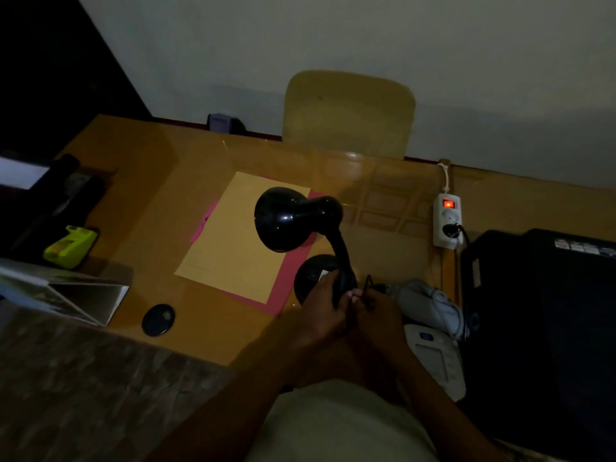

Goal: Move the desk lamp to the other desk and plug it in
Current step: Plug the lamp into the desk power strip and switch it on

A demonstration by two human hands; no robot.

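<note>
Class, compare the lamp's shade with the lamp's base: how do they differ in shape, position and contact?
The lamp's shade is a rounded dome held up in the air; the lamp's base is a flat disc resting on the desk. The shade hangs over the tan envelope, untouched; the base sits by the hands, the left hand against it. Both are glossy black.

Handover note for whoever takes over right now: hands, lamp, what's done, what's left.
Left hand: closed on the lower neck of the desk lamp, just above its base.
Right hand: beside it, pinching what looks like the lamp's black cord.
Lamp stands on the desk, base on the pink sheet, unlit.
Power strip at the right edge: switch glows red, one black plug in it; whose plug, unclear.
Done: lamp on the desk.
Left: plugging in not confirmed.
</note>
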